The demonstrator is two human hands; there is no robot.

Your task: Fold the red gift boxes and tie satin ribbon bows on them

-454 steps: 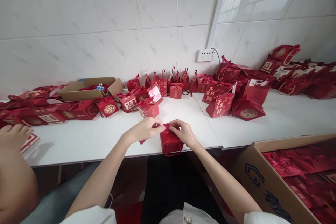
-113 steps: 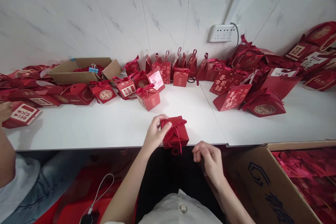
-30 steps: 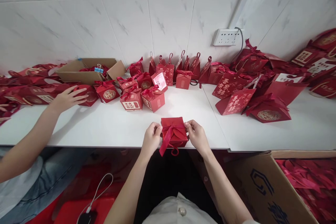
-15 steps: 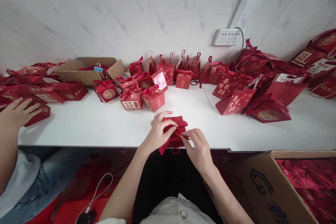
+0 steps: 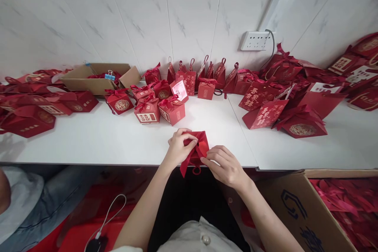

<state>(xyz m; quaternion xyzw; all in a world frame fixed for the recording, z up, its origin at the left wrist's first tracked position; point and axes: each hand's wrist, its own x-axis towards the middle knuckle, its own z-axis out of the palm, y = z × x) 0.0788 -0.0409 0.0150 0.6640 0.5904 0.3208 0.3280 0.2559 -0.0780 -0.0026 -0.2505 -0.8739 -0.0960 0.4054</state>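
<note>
A small red gift box (image 5: pixel 204 137) sits at the front edge of the white table, right in front of me. Dark red ribbon (image 5: pixel 185 165) crosses its top, and one tail hangs over the table edge. My left hand (image 5: pixel 180 145) is closed, thumb and forefinger pinching the ribbon above the box. My right hand (image 5: pixel 222 162) is at the box's right side, its fingertips pressed together on the ribbon near the front corner. A round red loop (image 5: pixel 196 170) hangs below the box's near side. The fingers hide part of the ribbon.
Finished-looking red boxes (image 5: pixel 147 111) with bows stand behind my hands. More boxes (image 5: pixel 32 120) lie left, paper bags (image 5: pixel 265 116) right. An open carton (image 5: pixel 100 82) is against the wall. A large carton of red ribbons (image 5: pixel 283 204) stands below right. A person's leg (image 5: pixel 53 201) is at left.
My right hand has drawn slightly down toward me with the ribbon, and the bow-like fold at the box's right is gone. The other person's hand has left the boxes at left.
</note>
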